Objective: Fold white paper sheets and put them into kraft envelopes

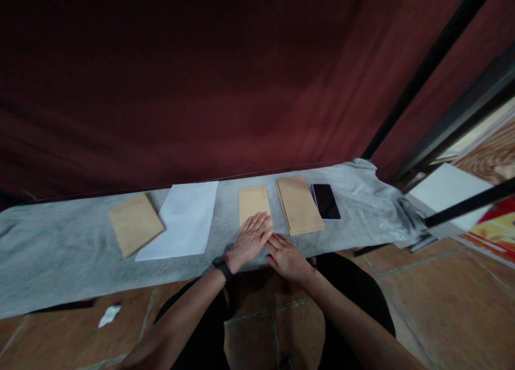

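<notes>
A brown paper envelope [253,199] lies flat on the grey cloth in front of me. My left hand [252,238], with a dark band on the wrist, rests palm down over its near part, fingers stretched out. Beside it my right hand [285,256] lies flat near the envelope's lower right corner, its fingertips meeting the left thumb. The envelope's near end is hidden under the hands. To the right is a stack of brown envelopes [300,206]. More brown envelopes [135,223] lie at the left, overlapping a stack of white paper [187,217].
A phone [326,201] with a dark screen lies right of the envelope stack. Grey cloth [60,246] covers the narrow bench, with a dark red curtain [201,91] behind it. Black poles [426,69] stand at the right. A white scrap [109,316] lies on the tiled floor.
</notes>
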Action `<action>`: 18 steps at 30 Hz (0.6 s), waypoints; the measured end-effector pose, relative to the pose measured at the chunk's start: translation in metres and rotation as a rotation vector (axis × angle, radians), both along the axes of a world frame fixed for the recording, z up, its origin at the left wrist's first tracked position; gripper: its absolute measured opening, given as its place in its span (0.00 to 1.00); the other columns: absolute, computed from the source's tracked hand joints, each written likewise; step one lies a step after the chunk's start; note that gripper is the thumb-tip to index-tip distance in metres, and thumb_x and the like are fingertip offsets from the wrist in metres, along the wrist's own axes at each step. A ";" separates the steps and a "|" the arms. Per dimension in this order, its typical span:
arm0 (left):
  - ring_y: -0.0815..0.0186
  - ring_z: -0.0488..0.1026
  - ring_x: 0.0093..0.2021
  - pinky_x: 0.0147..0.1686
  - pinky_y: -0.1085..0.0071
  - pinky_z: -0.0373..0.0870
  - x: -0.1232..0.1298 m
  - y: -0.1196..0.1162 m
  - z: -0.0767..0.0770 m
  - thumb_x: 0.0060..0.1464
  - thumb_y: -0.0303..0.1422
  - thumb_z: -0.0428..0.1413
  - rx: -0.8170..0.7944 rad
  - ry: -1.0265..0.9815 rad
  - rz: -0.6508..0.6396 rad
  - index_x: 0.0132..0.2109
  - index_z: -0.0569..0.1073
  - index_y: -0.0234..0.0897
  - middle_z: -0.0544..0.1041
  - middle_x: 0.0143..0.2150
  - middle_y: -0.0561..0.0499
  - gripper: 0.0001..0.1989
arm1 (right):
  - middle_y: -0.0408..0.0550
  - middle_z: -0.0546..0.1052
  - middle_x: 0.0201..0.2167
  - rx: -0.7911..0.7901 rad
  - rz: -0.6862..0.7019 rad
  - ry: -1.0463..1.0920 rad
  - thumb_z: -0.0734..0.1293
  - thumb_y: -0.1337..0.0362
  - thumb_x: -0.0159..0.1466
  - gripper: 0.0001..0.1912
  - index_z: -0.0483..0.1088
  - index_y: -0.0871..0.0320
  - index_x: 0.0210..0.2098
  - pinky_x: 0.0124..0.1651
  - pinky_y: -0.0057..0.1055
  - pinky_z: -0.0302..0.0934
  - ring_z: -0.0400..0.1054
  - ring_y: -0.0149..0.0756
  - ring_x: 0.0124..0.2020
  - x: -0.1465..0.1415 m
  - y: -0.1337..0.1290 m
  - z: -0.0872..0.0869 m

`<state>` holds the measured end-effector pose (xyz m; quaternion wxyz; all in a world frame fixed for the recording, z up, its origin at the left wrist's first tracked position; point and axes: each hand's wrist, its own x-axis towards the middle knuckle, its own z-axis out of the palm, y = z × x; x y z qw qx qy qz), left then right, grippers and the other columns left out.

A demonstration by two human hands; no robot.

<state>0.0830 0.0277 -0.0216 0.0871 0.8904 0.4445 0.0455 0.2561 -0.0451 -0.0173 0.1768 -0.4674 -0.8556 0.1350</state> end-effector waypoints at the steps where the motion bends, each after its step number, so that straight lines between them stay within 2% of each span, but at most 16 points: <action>1: 0.61 0.46 0.75 0.73 0.57 0.45 0.004 0.010 -0.002 0.71 0.44 0.32 -0.001 0.017 0.015 0.73 0.53 0.35 0.52 0.75 0.46 0.31 | 0.59 0.70 0.64 -0.020 -0.001 -0.007 0.66 0.65 0.68 0.26 0.65 0.63 0.64 0.71 0.42 0.53 0.62 0.44 0.66 0.000 0.001 0.002; 5: 0.62 0.44 0.76 0.73 0.57 0.42 0.020 0.051 -0.005 0.70 0.45 0.31 0.003 0.058 0.105 0.74 0.51 0.35 0.52 0.75 0.46 0.32 | 0.60 0.68 0.65 -0.053 0.023 -0.015 0.65 0.65 0.68 0.26 0.65 0.66 0.64 0.71 0.41 0.52 0.60 0.44 0.67 0.002 0.004 0.006; 11: 0.61 0.43 0.76 0.73 0.57 0.40 0.037 0.099 -0.005 0.70 0.46 0.29 -0.010 0.080 0.206 0.74 0.52 0.35 0.50 0.76 0.46 0.33 | 0.58 0.67 0.66 -0.033 0.030 0.016 0.66 0.68 0.66 0.27 0.64 0.62 0.64 0.71 0.42 0.53 0.58 0.43 0.68 0.002 0.002 0.007; 15: 0.61 0.44 0.76 0.73 0.56 0.40 0.041 0.108 -0.009 0.70 0.45 0.29 -0.003 0.051 0.242 0.74 0.52 0.36 0.52 0.76 0.46 0.33 | 0.58 0.69 0.64 -0.027 -0.003 0.046 0.67 0.68 0.66 0.26 0.65 0.61 0.63 0.70 0.44 0.55 0.59 0.45 0.67 0.002 0.001 0.011; 18: 0.60 0.46 0.75 0.72 0.54 0.42 0.037 0.102 -0.013 0.70 0.45 0.30 0.018 0.007 0.207 0.73 0.54 0.37 0.54 0.75 0.46 0.32 | 0.56 0.70 0.62 -0.047 -0.004 0.065 0.65 0.69 0.67 0.23 0.66 0.61 0.62 0.68 0.40 0.57 0.62 0.43 0.65 0.004 0.004 0.011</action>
